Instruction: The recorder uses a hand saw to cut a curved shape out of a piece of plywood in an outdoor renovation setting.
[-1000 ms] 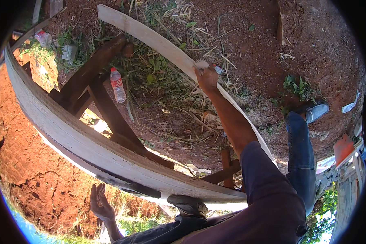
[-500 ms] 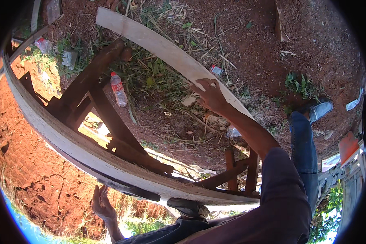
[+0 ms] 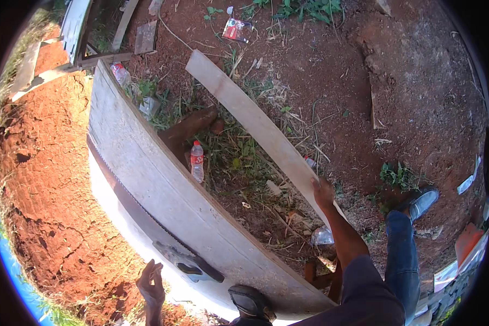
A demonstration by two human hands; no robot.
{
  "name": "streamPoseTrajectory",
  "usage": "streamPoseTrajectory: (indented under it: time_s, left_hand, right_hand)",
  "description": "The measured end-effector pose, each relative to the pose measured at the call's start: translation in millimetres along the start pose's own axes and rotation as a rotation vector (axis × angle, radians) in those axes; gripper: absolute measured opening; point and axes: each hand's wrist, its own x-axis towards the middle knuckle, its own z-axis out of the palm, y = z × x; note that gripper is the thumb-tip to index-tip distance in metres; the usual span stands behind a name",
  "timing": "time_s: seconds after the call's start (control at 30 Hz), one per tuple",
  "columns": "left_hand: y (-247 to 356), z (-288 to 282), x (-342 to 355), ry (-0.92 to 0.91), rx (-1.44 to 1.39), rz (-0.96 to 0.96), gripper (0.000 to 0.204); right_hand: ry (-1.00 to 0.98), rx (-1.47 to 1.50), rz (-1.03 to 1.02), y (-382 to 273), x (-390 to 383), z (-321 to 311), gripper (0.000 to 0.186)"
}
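Right hand (image 3: 324,191) pinching a long thin strip (image 3: 255,124) of pale wood near its lower end; fingers wrapped over the edge, some of them hidden beneath it. Strip runs from this grip up and leftward to a square-cut end, slanting above red soil (image 3: 418,98) and scattered straw; whether its far end touches ground, cannot tell. Left hand (image 3: 151,280) at lower left, raised, palm partly turned up, fingers loosely bent and not pressed to anything; nearest thing is the handsaw (image 3: 141,204), just beside it. Saw lies flat on a wide pale board (image 3: 146,163), toothed edge toward the strip, dark handle at the lower end. Board slopes diagonally across the view, between left hand and strip. Dark shoe (image 3: 247,300) planted on the board just beside the saw handle; the other shoe (image 3: 424,204), greyish, rests on soil at right, below a blue trouser leg (image 3: 402,250). In the gap between board and strip: red-capped bottle (image 3: 197,163), green weeds (image 3: 236,149), a dark beam (image 3: 187,130) passing partly under the board. Clear plastic container (image 3: 322,236) near the right forearm. Red and white packet (image 3: 238,30) on soil beyond the strip's far end.
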Motion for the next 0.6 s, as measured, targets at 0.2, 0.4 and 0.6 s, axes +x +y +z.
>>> streamPoseTrajectory:
  time_s: [0.2,0.4,0.6]
  left_hand:
    - [-20,-3,-21,-0.011,-0.135,-0.095,0.036]
    - [-6,12,-1,-0.023,-0.189,0.033,0.035]
    - [21,25,14,0.069,-0.510,0.025,0.041]
  right_hand:
    - [0.230,-0.061,-0.117,-75,42,-89,0.039]
    - [0.751,-0.253,-0.292,-183,126,-187,0.060]
    - [0.469,0.247,-0.319,-282,100,-195,0.025]
